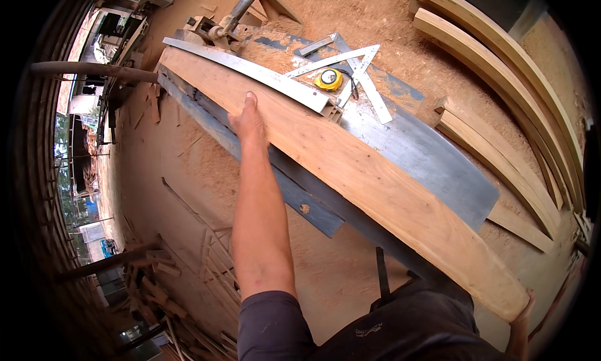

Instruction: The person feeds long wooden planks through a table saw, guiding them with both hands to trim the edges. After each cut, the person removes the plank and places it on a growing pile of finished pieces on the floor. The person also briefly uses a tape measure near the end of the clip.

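Left hand (250, 124) on the plank (357, 160), grip unclear; right hand (523, 308) clasps its end past the desk's (432, 164) right edge: level's best!

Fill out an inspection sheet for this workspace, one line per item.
Surface: grey metal table, partly dusted with sawdust; a silvery bar runs along the far side of the board.
Job's things: long wooden board, lying slantwise across the view.
Clutter: yellow tape measure and metal squares on the table.
Hands: left hand holds the board's near edge toward its far end; right hand is at its near end, grip partly hidden.
Cables: nothing seen for certain.
Surroundings: curved timbers at right, scrap wood at lower left.
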### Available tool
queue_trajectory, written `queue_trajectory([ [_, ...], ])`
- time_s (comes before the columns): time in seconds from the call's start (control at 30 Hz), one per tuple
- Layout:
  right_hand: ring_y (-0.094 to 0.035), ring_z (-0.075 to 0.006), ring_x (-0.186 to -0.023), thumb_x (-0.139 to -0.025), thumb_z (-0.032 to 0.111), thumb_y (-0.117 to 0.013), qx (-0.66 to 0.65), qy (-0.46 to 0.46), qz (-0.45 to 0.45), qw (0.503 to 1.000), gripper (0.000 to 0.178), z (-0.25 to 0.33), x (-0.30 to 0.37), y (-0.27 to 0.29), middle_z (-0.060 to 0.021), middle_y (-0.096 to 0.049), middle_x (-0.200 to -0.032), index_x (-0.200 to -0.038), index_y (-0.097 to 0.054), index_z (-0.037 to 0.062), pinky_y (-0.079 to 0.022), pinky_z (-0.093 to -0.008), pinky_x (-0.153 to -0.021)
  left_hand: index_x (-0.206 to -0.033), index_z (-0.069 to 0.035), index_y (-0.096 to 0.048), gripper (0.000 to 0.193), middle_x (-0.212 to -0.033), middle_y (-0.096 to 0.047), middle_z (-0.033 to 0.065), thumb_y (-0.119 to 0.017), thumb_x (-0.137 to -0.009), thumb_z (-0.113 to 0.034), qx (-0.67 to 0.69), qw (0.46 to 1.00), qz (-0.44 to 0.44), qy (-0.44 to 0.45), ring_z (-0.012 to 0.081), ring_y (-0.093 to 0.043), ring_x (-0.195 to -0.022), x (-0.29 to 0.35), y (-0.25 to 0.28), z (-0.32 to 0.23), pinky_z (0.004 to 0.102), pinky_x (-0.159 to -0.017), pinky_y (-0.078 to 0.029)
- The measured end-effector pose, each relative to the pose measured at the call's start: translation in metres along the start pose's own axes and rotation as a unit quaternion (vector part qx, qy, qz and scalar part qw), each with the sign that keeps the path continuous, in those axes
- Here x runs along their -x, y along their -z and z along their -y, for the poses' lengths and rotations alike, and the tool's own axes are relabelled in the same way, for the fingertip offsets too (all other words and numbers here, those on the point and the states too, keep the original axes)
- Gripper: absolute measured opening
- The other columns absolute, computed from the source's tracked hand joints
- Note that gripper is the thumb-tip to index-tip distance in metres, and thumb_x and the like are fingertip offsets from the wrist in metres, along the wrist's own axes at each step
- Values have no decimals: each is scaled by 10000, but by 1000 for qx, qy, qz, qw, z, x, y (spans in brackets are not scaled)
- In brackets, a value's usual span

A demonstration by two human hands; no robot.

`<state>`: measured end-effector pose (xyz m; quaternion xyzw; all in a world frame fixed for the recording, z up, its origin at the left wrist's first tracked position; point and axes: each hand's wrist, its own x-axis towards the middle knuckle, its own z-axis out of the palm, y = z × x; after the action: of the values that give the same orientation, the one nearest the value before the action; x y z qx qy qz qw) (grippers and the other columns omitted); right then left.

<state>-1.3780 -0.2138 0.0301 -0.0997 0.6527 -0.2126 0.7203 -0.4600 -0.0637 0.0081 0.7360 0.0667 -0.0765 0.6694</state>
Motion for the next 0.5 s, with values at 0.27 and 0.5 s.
queue_trajectory([
  [0.27, -581, -353, -1322, -941, 536, -551, 2, 4, 35, 999, 687, -10, 1, -36, -137, -602, -1468, -1439, -564, 62, -473, -522, -1109, -1513, 190, -242, 889, -1473, -503, 279, -781, -917, -192, -48, 998, -37, -11, 333, -567, -1276, -36, 1, -2, 403, -1079, -476],
  [0.5, -568, -353, -1340, -928, 548, -532, -43, 27, -18, 999, 775, -19, -9, -45, -127, -589, -1487, -1528, -486, 59, -455, -517, -1131, -1478, 172, -340, 813, -1407, -570, 260, -778, -925, -232, -48, 998, -30, -32, 328, -610, -1218, -66, 9, 1, 402, -1040, -505],
])
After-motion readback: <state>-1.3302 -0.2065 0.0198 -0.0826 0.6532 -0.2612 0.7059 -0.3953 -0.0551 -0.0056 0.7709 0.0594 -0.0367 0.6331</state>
